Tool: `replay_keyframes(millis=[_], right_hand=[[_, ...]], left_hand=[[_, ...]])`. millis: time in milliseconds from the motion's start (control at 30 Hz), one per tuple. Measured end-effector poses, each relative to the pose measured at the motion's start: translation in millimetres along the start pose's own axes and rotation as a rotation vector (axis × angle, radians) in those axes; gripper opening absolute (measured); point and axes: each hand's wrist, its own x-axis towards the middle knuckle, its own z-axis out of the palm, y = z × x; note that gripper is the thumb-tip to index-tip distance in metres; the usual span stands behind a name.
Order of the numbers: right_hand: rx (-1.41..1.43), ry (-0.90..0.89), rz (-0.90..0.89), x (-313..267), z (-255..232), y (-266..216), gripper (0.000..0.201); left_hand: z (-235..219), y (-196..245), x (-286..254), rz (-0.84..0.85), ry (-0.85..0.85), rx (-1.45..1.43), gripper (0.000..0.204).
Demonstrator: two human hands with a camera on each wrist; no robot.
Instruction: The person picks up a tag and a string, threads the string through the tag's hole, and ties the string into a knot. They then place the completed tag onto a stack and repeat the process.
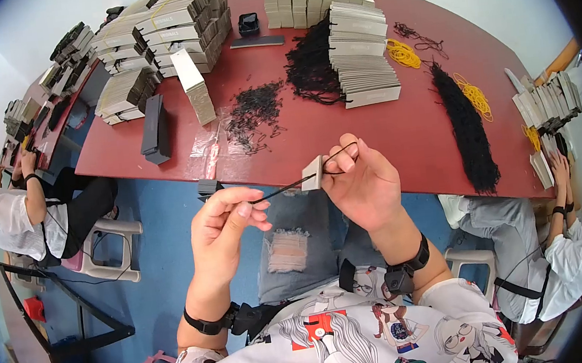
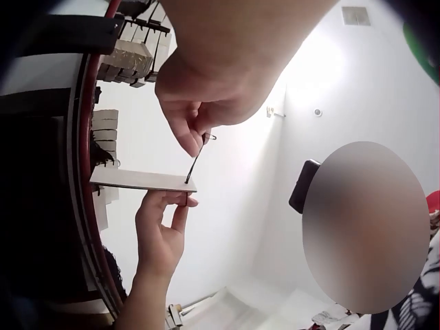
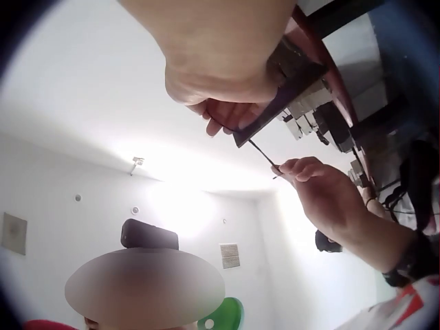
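Note:
In front of the table's near edge, my left hand point(image 1: 221, 228) pinches one end of a thin black cord point(image 1: 279, 192) between thumb and fingers. A small wire-like clip point(image 2: 212, 137) shows at those fingertips in the left wrist view. The cord runs taut through the end of a pale, flat card tag point(image 1: 312, 173), seen nearly edge-on in the left wrist view. My right hand point(image 1: 369, 184) holds the tag by that end, with the cord's loop stretched over its raised fingers. In the right wrist view the tag point(image 3: 282, 103) looks dark and partly covers the right fingers.
On the red table point(image 1: 233, 166) lie a heap of small black clips point(image 1: 255, 111), stacked tags point(image 1: 363, 53), bundled black cords point(image 1: 466, 131) and yellow rubber bands point(image 1: 403, 53). Taller tag stacks point(image 1: 176, 30) stand back left. People sit at left and right.

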Motion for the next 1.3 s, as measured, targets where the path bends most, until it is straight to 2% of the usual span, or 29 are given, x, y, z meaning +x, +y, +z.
replay_keyframes(millis=[67, 200, 300, 400, 433, 467, 567, 600, 667, 700, 733, 800, 833, 867, 933, 1000, 1067, 1100, 1167, 1200, 1267, 1300], right_hand=[[-0.154, -0.053, -0.047, -1.5, -0.7, -3.5, 0.016], [-0.258, -0.062, -0.040, -3.8, 6.4, -8.1, 0.017], [-0.819, -0.069, -0.088, -6.1, 16.1, -4.4, 0.021], [-0.978, 0.007, -0.013, -8.7, 47.7, 4.4, 0.020], [-1.057, -0.023, -0.016, -6.6, 53.2, 3.8, 0.016], [-1.057, -0.023, -0.017, -5.7, 55.1, 2.3, 0.016], [-1.133, -0.054, -0.021, -2.7, 62.1, -3.0, 0.011], [-1.085, -0.024, 0.038, -1.7, 67.0, -6.8, 0.010], [-1.039, 0.008, 0.091, 1.5, 73.8, -14.3, 0.009], [-0.996, -0.025, 0.143, 3.5, 76.2, -17.5, 0.010], [-0.951, -0.058, 0.195, 5.4, 79.2, -20.4, 0.010], [-0.976, -0.058, 0.240, 8.7, 87.1, -27.9, 0.010], [-1.046, -0.003, 0.245, 9.0, 89.2, -33.5, 0.008], [-1.115, 0.055, 0.248, 9.4, 89.7, -40.3, 0.007], [-1.686, -0.043, -0.210, 12.2, 85.6, -61.5, 0.012], [-1.785, 0.133, -0.402, 11.4, 101.0, -78.3, 0.013], [-1.709, 0.119, -0.368, 10.8, 110.7, -79.2, 0.012], [-1.558, 0.063, -0.441, 13.6, 112.4, -71.2, 0.012], [-1.296, -0.084, -0.515, 21.9, 111.3, -58.0, 0.013], [-1.296, -0.081, -0.517, 26.6, 108.0, -51.1, 0.013], [-1.102, -0.201, -0.380, 34.7, 99.0, -38.4, 0.013], [-1.103, -0.198, -0.383, 37.5, 92.9, -34.0, 0.013]], left_hand=[[2.2, 2.5, -0.9, 0.032, 0.008, 0.124, 0.018], [13.8, 10.2, -3.5, 0.048, 0.044, 0.183, 0.018], [20.1, 19.4, -5.9, 0.084, -0.034, 0.185, 0.021], [29.7, 24.4, -6.1, 0.107, -0.069, 0.240, 0.027], [32.2, 25.5, -4.8, 0.144, -0.111, 0.335, 0.030], [34.1, 26.8, -3.9, 0.178, -0.152, 0.429, 0.033], [39.0, 32.5, -2.5, 0.178, -0.161, 0.470, 0.042], [35.9, 34.0, 1.6, 0.182, -0.161, 0.469, 0.042], [24.7, 34.1, 15.9, 0.211, -0.296, 0.570, 0.051], [22.3, 28.6, 22.1, -0.003, -0.429, 0.302, 0.056], [19.5, 20.6, 27.7, -0.005, -0.433, 0.302, 0.056], [15.8, 0.7, 37.2, -0.157, -0.637, 0.038, 0.050], [16.0, -7.7, 40.3, -0.144, -0.610, 0.006, 0.037], [13.0, -10.7, 39.8, -0.143, -0.617, 0.004, 0.037], [12.5, -9.4, 36.9, -0.192, -0.495, 0.074, 0.026], [15.8, -9.5, 33.9, -0.181, -0.475, 0.076, 0.022], [25.4, 5.1, 31.1, -0.278, -0.523, 0.120, 0.017], [30.0, 7.7, 30.5, -0.279, -0.527, 0.121, 0.017], [41.4, 8.8, 28.9, -0.102, -0.670, 0.295, 0.018], [45.7, 9.0, 29.0, -0.103, -0.672, 0.295, 0.018], [51.9, 8.4, 29.9, -0.003, -0.803, 0.428, 0.023], [51.4, 6.8, 30.2, 0.004, -0.841, 0.457, 0.023]])
